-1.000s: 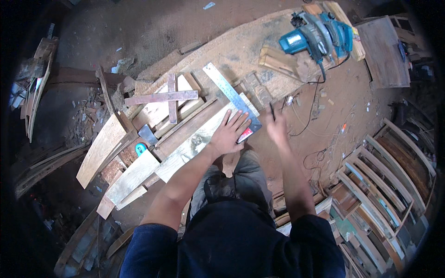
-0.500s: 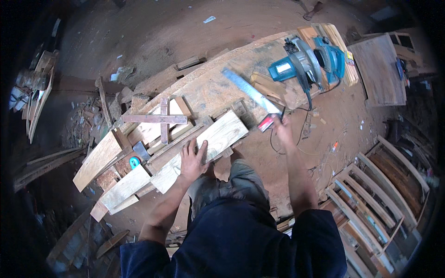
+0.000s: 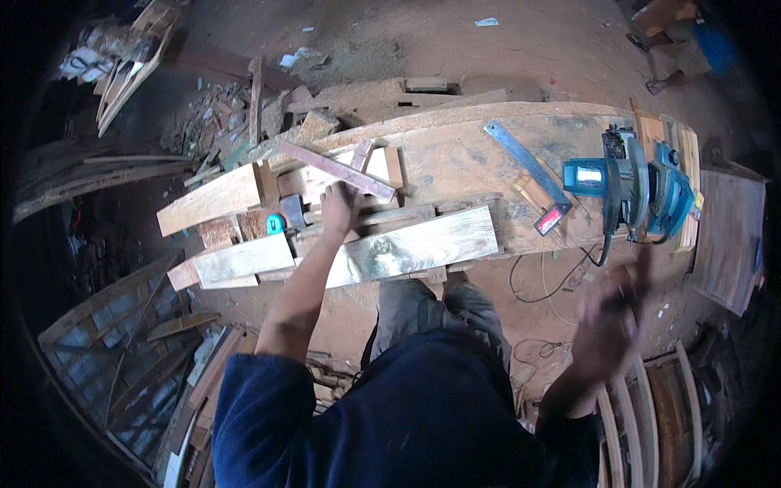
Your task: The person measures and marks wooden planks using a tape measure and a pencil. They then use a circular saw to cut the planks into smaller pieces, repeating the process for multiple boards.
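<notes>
My left hand point(image 3: 338, 213) is closed over the lower end of a dark reddish cross-shaped wooden tool point(image 3: 332, 169), whose short arm runs beneath the fingers. Under that forearm lies a pale planed board point(image 3: 415, 246) along the bench's near edge. My right hand point(image 3: 610, 321), smeared by motion, is off the bench at the near right; its fingers look stretched out, with nothing seen in them. A try square point(image 3: 525, 161) with a metal blade and red-marked stock lies on the bench point(image 3: 451, 167), apart from both hands.
A teal circular saw point(image 3: 626, 183) stands at the bench's right end, its cord hanging down. Wood offcuts point(image 3: 213, 198), a teal tape measure point(image 3: 275, 224) and an axe-like metal head point(image 3: 291, 211) lie at the left. Curved wooden frames point(image 3: 651, 415) stand on the floor at the near right.
My right hand has let go of the try square and swung right and nearer. My left hand has left the pale board for the cross-shaped tool. The whole view has turned.
</notes>
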### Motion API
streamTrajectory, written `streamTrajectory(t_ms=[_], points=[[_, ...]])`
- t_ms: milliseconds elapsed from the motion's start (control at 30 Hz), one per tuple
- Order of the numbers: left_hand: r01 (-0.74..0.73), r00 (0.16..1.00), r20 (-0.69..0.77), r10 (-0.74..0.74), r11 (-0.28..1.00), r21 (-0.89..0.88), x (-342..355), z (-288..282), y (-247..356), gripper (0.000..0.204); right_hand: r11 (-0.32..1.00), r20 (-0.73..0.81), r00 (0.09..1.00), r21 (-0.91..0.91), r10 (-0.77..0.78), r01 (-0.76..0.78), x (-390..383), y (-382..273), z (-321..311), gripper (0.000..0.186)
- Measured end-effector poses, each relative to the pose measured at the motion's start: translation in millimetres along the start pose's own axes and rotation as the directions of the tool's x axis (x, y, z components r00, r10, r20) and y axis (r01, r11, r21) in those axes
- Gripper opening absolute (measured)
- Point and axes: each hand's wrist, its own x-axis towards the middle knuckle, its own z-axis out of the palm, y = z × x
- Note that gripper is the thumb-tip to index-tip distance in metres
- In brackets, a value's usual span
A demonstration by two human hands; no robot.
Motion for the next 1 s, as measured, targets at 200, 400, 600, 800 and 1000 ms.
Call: streamTrajectory(t_ms=[200,400,600,800,1000], points=[[-0.076,0.993,-0.097,0.071,0.996,-0.044,13.5,-28.5,25.1,0.045,0.85,0.354,0.807,0.423,-0.473,0.314,-34.8,-61.3,50.3,0.042],[-0.218,0.972,0.042,0.231,0.954,-0.208,-84.4,-76.7,71.3,0.046,0.818,0.476,0.669,0.258,-0.571,0.514,-30.1,-77.2,66.7,0.041],[-0.445,0.842,0.137,0.523,0.814,-0.374,-171.0,-39.8,88.3,0.041,0.776,0.549,0.591,0.185,-0.591,0.603,-37.4,-77.5,79.4,0.04],[-0.539,0.803,0.125,0.582,0.8,-0.262,-194.4,-2.6,91.2,0.037,0.754,0.557,0.581,0.133,-0.594,0.643,-46.8,-70.5,82.9,0.039],[-0.57,0.789,0.065,0.611,0.767,-0.293,-179.0,-6.1,94.7,0.044,0.702,0.581,0.528,0.109,-0.619,0.703,-58.4,-56.9,99.0,0.039]])
